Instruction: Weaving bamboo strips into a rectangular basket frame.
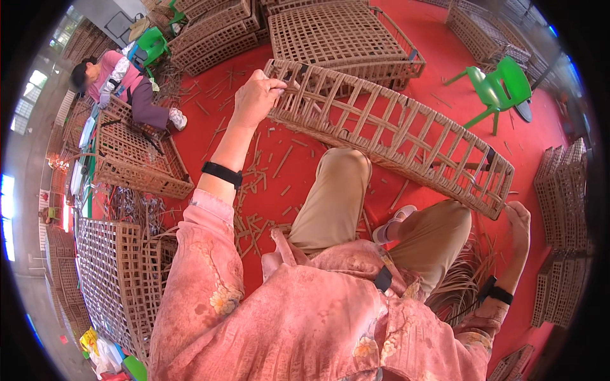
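Long woven frame [394, 130] lying tilted across the raised knees, one end up by the stacked panels [343, 38], the other down toward the right. Open lattice of cane strips, bound with dark ties at the corners. Left hand [256, 96] on the upper end, fingers [274, 81] curled over the rim and pressed together on a strip. Right hand [520, 222] at the lower corner, fingertips touching the frame's edge; whether pinching or only resting cannot be told. Left arm stretched forward, black wristband [222, 173] showing past a pink sleeve; right arm bent, reaching up from the lower right, dark band at the wrist too. Below the frame, red floor [438, 63] strewn with cane offcuts [267, 190]. Loose bundle of cane [460, 286] beside the right knee. Green chair [499, 89] well apart, beyond the frame. Finished baskets [136, 159] at the left, with another person [121, 82] seated behind them. Flat lattice panels [108, 273] leaning near the left elbow; more stacked at the right [562, 190].
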Tool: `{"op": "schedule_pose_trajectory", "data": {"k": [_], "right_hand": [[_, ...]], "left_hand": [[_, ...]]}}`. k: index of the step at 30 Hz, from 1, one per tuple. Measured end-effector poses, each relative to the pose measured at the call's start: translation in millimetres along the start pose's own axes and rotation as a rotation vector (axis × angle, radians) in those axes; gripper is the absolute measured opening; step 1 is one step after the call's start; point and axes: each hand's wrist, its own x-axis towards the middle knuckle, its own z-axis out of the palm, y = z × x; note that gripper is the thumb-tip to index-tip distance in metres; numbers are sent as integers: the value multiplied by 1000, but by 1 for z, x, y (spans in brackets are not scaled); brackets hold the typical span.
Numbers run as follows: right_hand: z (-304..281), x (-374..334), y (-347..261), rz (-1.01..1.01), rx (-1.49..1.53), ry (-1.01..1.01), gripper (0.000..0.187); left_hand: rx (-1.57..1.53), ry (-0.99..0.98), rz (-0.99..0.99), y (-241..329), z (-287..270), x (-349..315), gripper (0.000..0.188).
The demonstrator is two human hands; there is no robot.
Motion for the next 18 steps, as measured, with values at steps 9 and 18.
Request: {"op": "schedule_pose_trajectory", "data": {"k": [9,18], "right_hand": [[-19,3,2,33,-165,-14,13],[-21,5,11,52,-95,-4,17]], "left_hand": [[158,-65,2,4,3,3,22],[11,-206,133,-3,-21,19,10]]}}
